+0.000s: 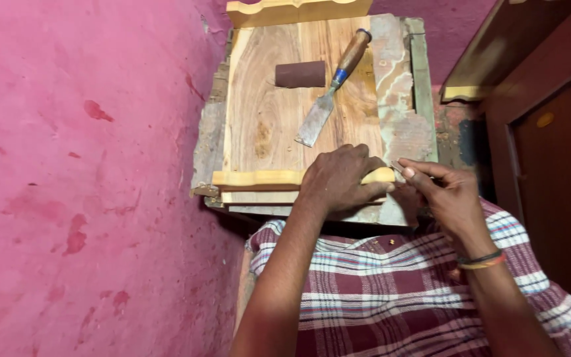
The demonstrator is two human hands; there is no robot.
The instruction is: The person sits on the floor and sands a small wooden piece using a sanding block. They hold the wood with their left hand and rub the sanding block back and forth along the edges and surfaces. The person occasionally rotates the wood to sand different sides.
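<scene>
My left hand (340, 180) presses flat on a pale yellow carved wooden strip (259, 177) that lies across the near edge of a wooden board (266, 112). My right hand (445, 195) sits just to the right of the strip's end, fingers pinched on a small thin tool (398, 168) whose tip touches the strip's right end. A chisel (332, 89) with a brown wooden handle and blue collar lies diagonally on the board. A dark brown roll of sandpaper (300, 74) rests beside it.
Another pale carved strip (299, 11) lies at the board's far end. The board rests on a worn grey-green bench (398, 119). A pink wall (80, 178) is on the left. A dark brown wooden door (550, 152) is on the right. My checked cloth (391, 291) covers my lap.
</scene>
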